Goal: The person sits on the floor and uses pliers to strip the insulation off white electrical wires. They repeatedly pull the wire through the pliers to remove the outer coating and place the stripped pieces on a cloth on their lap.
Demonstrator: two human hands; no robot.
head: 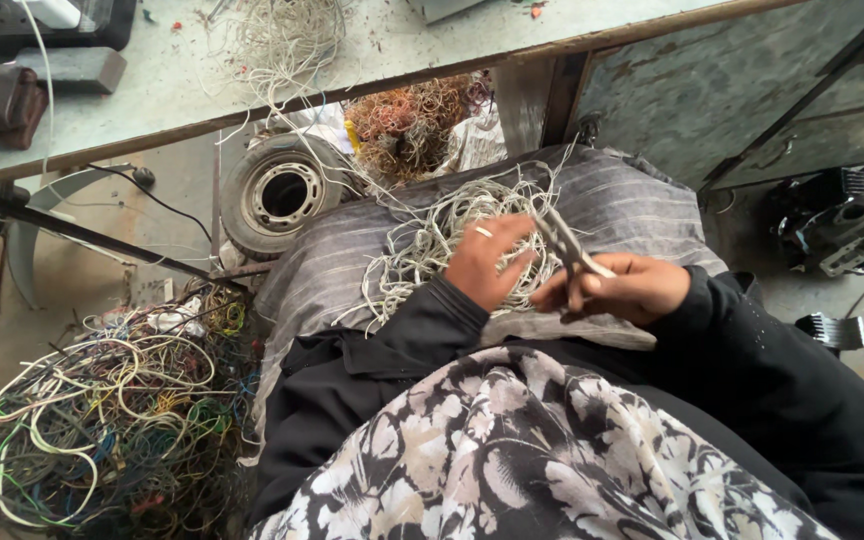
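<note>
- Two hands meet over your lap: your left hand (pixel 482 262) rests on the tangle of white wires (pixel 442 240), and your right hand (pixel 624 288) is wrapped around the handles of the pliers (pixel 567 250).
- Your right grip is clamped on the pliers; the tool's long axis runs from that grip up and to the left, its tip pointing toward the fingers of your left hand.
- Your left grip has its fingers curled into the wires, apparently pinching a strand or two; whether they are fully pressed together I cannot tell.
- From the pliers' tip, the wire bundle lies to the left and slightly beyond, spread across the grey striped cloth (pixel 632 205) on your lap. Your left hand is the nearer one, touching it; your right grip sits just beside its right edge.
- Well to the left of both grips and lower, on the floor, lies a heap of coloured wires (pixel 112 420).
- Beyond the left grip stand a small wheel (pixel 277 195) and the tabletop (pixel 182 70).
</note>
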